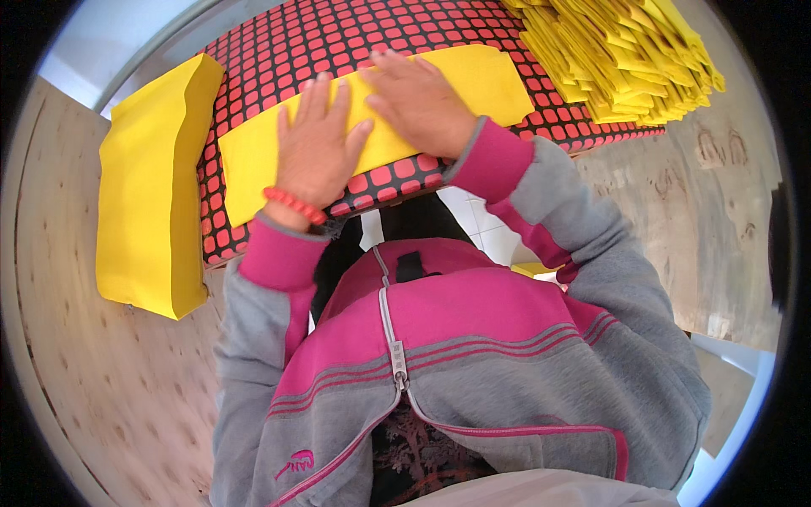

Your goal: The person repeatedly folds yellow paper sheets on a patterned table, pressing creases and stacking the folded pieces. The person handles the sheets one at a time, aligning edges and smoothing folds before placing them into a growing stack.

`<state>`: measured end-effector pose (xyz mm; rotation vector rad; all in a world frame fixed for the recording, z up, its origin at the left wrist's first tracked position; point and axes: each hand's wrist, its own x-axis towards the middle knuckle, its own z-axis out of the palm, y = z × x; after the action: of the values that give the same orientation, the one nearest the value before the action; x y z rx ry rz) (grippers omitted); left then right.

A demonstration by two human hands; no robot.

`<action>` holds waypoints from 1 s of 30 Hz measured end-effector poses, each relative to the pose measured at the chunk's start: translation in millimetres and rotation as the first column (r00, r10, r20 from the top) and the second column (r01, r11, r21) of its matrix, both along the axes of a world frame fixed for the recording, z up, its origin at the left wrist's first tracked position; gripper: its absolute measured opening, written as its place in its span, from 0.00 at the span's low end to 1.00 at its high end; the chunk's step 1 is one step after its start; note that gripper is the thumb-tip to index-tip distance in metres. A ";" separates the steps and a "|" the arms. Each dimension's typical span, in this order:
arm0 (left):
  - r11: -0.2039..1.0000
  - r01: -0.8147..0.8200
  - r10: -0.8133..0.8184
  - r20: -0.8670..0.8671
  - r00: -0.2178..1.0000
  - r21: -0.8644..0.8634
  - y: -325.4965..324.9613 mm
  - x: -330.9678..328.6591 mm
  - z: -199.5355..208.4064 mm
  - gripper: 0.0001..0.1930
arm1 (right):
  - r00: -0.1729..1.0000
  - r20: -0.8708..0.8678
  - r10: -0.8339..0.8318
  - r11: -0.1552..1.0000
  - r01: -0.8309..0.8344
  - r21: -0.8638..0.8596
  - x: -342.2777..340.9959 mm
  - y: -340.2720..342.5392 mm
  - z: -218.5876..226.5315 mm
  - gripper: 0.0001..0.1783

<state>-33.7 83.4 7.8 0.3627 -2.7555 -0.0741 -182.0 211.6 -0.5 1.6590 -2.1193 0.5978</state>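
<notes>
A long folded piece of yellow fabric lies flat across a padded surface covered in red-and-black patterned cloth. My left hand rests palm down on the fabric's left half, fingers stretched out and apart. Beside it, my right hand is also laid flat on the fabric, nearer its middle, with the fingers extended. Neither hand grips anything. A red beaded bracelet circles my left wrist.
On the left, a thick stack of flat yellow fabric pieces stands on a wooden board. A loose pile of folded yellow pieces covers the far right corner of the patterned surface. Another wooden surface extends to the right.
</notes>
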 end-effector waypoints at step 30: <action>0.853 0.071 0.040 -0.200 0.979 0.517 17.1 127.1 31.6 0.28 | 0.995 0.085 -0.050 0.997 0.045 0.056 -68.4 74.8 29.1 0.28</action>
<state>93.4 100.5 39.4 0.4411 -2.4915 -0.8329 -250.5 286.3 28.6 1.6339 -2.2488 0.6131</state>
